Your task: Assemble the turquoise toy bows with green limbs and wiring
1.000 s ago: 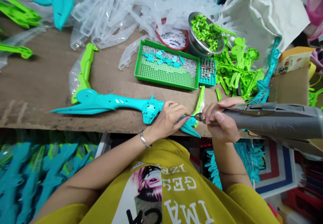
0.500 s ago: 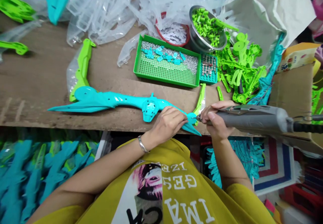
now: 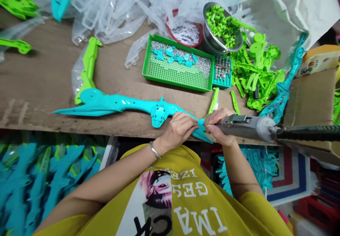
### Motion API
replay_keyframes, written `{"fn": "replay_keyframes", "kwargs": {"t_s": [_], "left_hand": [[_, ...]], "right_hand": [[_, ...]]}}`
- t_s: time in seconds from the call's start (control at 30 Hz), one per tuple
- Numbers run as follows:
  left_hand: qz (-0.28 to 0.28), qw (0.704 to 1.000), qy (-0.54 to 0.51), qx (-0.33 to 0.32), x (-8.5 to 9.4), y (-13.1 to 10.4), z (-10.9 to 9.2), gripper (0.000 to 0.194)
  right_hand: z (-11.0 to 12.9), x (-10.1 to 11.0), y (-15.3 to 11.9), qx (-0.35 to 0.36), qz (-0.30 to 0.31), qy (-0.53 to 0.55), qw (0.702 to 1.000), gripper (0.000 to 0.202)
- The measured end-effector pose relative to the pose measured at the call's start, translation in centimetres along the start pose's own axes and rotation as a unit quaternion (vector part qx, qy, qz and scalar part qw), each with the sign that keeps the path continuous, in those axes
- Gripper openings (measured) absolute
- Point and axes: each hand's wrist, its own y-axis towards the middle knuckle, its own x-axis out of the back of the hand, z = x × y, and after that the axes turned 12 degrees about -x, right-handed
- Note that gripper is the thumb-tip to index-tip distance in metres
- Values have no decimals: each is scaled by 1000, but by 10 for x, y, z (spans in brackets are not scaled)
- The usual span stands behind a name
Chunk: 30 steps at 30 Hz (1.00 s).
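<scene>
A long turquoise plastic bow-shaped toy part (image 3: 132, 105) lies along the table's near edge, with a lime-green arm (image 3: 89, 67) at its left end and a smaller lime-green arm (image 3: 214, 101) at its right end. My left hand (image 3: 180, 129) is closed on the toy part near its right tip, fingers pinched together. In my right hand (image 3: 220, 125) is a grey electric screwdriver (image 3: 245, 126), held nearly level. Its front end is over the round turquoise end of the part; my fingers hide the bit.
A green basket (image 3: 176, 80) holds screws and small turquoise pieces. Behind it are a red basket (image 3: 200, 39) of white pieces and a metal bowl (image 3: 211, 39) of green pieces. Lime-green parts (image 3: 255, 69) and clear plastic parts (image 3: 111, 12) are heaped around. A cardboard box (image 3: 308, 101) stands right.
My right hand and the screwdriver have moved left and closer to the part's round end. The screwdriver has turned, showing its metal clip side. My left hand stays on the part.
</scene>
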Motion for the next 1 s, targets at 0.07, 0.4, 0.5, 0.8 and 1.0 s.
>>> {"fn": "replay_keyframes", "kwargs": {"t_s": [0.07, 0.4, 0.5, 0.8, 1.0], "left_hand": [[-17, 1000, 0, -4, -1, 0, 0, 8], [-40, 992, -85, 86, 11, 5, -5, 10], [-60, 991, -86, 87, 19, 5, -8, 9], [-84, 995, -20, 43, 30, -1, -5, 13], [-73, 995, 66, 33, 50, -11, -3, 15]], "right_hand": [[7, 1, 3, 1, 46, -16, 999, 28], [57, -45, 6, 132, -36, 100, 985, 17], [58, -49, 6, 127, -28, 90, 987, 18], [63, -65, 13, 121, 15, 111, 986, 19], [66, -80, 25, 118, 86, 106, 984, 18]]}}
